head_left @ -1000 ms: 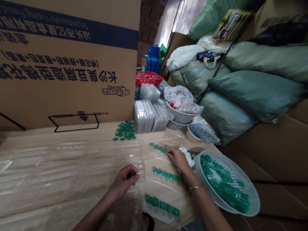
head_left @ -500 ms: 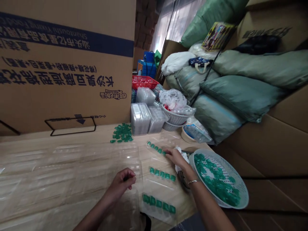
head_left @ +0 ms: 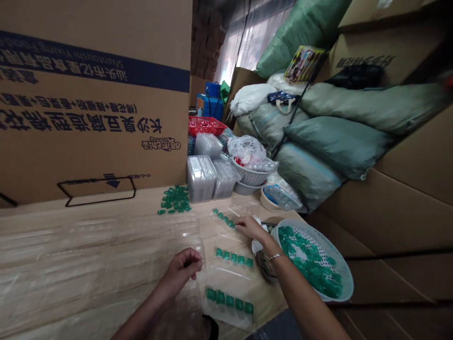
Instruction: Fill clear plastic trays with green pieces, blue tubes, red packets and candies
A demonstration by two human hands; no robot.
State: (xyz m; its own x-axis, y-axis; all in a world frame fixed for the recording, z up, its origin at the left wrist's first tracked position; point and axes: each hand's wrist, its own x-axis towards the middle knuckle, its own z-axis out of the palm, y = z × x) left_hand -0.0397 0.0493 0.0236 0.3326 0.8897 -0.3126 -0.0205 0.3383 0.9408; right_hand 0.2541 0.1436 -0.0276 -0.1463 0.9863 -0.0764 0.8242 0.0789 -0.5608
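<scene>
Green pods [head_left: 222, 219] sit just beside the bunched right hand [head_left: 250, 228], the left hand [head_left: 182, 270] curled loosely, well apart.

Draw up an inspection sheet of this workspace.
Surface: tan table mostly under clear plastic trays.
Job's things: three rows of green pods on clear plastic; more pods in a white colander and a loose pile.
Clutter: stacked clear containers, white basket, red crate.
Hands: left hand curled above the trays; right hand at the top row.
Cables: black cord across the sacks.
Surroundings: printed cartons, green woven sacks.
</scene>
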